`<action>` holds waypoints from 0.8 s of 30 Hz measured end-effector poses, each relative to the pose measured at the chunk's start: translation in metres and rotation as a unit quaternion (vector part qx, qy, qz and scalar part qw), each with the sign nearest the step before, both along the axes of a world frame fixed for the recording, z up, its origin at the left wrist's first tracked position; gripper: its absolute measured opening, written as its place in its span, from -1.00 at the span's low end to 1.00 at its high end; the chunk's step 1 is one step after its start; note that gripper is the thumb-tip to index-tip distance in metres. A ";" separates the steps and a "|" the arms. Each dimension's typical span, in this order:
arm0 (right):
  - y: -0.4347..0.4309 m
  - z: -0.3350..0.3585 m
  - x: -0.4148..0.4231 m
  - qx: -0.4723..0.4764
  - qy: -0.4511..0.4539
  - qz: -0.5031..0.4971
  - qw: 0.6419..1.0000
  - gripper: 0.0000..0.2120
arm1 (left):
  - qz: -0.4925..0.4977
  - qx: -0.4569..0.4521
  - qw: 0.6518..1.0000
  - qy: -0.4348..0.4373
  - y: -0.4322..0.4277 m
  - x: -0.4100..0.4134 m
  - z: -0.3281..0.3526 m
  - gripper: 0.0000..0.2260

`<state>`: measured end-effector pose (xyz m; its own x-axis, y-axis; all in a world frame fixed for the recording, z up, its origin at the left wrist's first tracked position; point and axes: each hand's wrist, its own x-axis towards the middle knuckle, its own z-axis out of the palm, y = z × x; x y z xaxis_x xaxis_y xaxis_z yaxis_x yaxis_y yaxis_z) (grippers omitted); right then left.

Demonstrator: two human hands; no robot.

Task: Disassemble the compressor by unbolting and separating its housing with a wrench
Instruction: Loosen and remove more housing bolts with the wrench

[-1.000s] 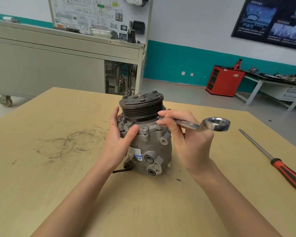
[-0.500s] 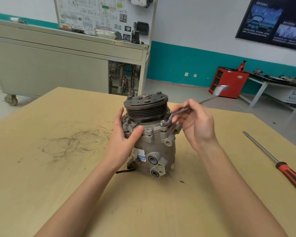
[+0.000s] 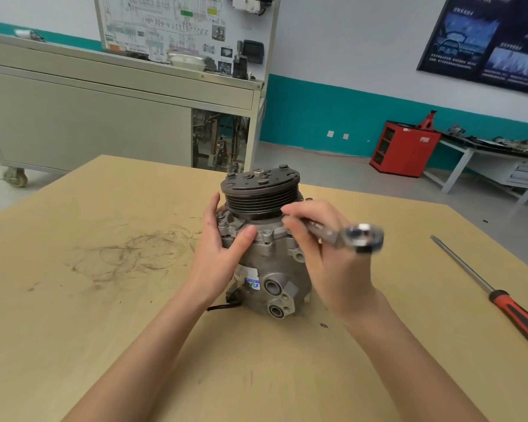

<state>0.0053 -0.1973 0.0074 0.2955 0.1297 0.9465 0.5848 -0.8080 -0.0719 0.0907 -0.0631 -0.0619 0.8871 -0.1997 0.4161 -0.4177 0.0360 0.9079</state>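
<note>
On the wooden counter (image 3: 104,300), mid-frame, stands the compressor (image 3: 269,269). The left hand (image 3: 223,254) grips its housing. The right hand (image 3: 333,263) pinches the wrench (image 3: 348,236), whose handle has swung back rightward, likely another loosening stroke.

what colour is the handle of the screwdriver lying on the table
Red with black inlays: the steel-shafted screwdriver's handle, clearest in the head view.
</note>
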 end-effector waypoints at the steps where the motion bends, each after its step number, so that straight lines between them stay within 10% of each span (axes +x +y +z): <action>1: 0.000 -0.003 -0.002 -0.009 -0.005 -0.011 1.000 -0.52 | 0.000 0.000 1.000 0.000 0.000 0.000 0.000 -0.11; 10: -0.009 -0.014 -0.001 0.132 0.065 0.170 0.974 -0.75 | 0.001 0.007 1.000 0.008 0.000 0.000 0.001 -0.09; 16: -0.044 0.015 0.042 0.531 0.348 0.334 0.697 -0.67 | 0.003 0.012 1.000 0.011 0.001 -0.004 0.004 -0.08; 18: -0.049 0.019 0.049 0.568 0.355 0.346 0.657 -0.68 | 0.004 0.013 1.000 0.011 0.001 -0.005 0.004 -0.09; 20: -0.050 0.022 0.044 0.587 0.291 0.343 0.673 -0.68 | 0.002 0.014 1.000 0.012 0.001 -0.006 0.004 -0.08; 24: -0.039 0.022 0.017 0.462 0.185 0.224 0.838 -0.73 | 0.003 0.016 1.000 0.014 0.000 -0.006 0.006 -0.08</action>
